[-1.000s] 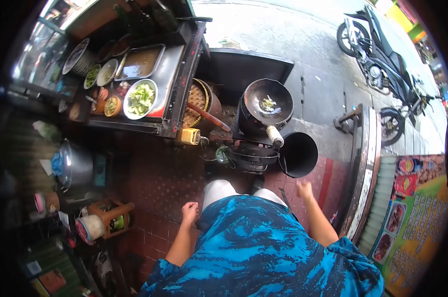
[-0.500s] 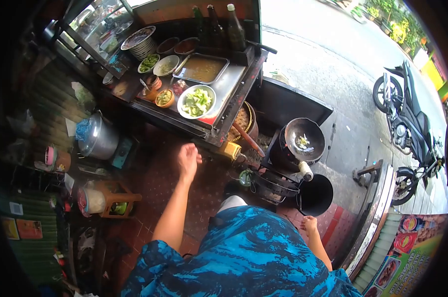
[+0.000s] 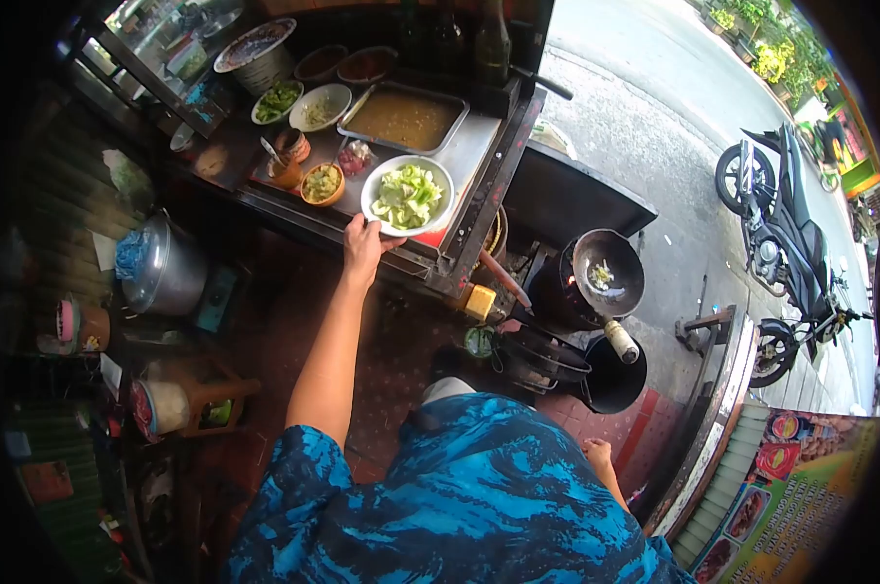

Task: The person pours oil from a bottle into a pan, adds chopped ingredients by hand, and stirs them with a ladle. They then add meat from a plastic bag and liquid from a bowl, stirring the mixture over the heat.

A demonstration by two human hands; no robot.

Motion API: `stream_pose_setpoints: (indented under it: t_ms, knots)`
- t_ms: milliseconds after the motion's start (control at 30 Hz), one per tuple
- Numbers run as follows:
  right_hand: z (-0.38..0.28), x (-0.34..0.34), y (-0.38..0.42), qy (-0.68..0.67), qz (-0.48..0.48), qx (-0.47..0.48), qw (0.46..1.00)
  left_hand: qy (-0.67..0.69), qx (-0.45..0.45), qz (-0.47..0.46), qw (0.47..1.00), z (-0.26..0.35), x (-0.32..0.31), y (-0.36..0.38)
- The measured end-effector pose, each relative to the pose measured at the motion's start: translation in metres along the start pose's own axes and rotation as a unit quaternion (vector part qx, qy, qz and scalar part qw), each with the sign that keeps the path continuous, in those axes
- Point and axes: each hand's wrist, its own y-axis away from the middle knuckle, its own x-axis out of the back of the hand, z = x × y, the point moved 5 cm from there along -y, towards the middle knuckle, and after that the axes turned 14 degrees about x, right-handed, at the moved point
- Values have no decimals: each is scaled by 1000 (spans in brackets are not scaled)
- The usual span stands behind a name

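Note:
At the counter's near edge, my left hand (image 3: 363,245) has its fingers closed at the near rim of a white bowl (image 3: 371,197). Chopped pale-green vegetables (image 3: 407,195) fill that bowl. Low at my right side hangs my right hand (image 3: 597,452), its fingers curled and nothing visible in them. Farther off to the right, a wok (image 3: 623,261) sits tilted over a stove, with a few pale bits in its bottom and a light-wrapped handle (image 3: 620,341) pointing toward me.
A metal tray of brown liquid (image 3: 406,117), small bowls, stacked plates (image 3: 265,70) and bottles (image 3: 493,44) crowd the counter. Beneath the wok stands a black bucket (image 3: 617,378). A large pot (image 3: 172,273) is at left; a bench (image 3: 702,438) and parked motorcycle (image 3: 790,234) are at right.
My left hand has moved up and forward from above the floor to the white bowl's rim. My right hand still hangs low at my side. The view has shifted slightly.

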Motion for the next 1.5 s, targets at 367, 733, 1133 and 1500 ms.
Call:
stream_pose_setpoints:
  t_ms: [367,733,1133,1500]
  knots:
    - [-47,-30,34,53,9,45,998,-87,-15,-44,995,11,9,-24]
    - [-72,-40,8,21,14,52,998,-365,-216,178,888,46,49,-60]
    - [-44,-30,29,19,14,-3,1000,-583,-317,254,703,63,14,-124]
    - [-40,-43,38,25,22,18,999,-639,-287,153,698,62,-2,-55]
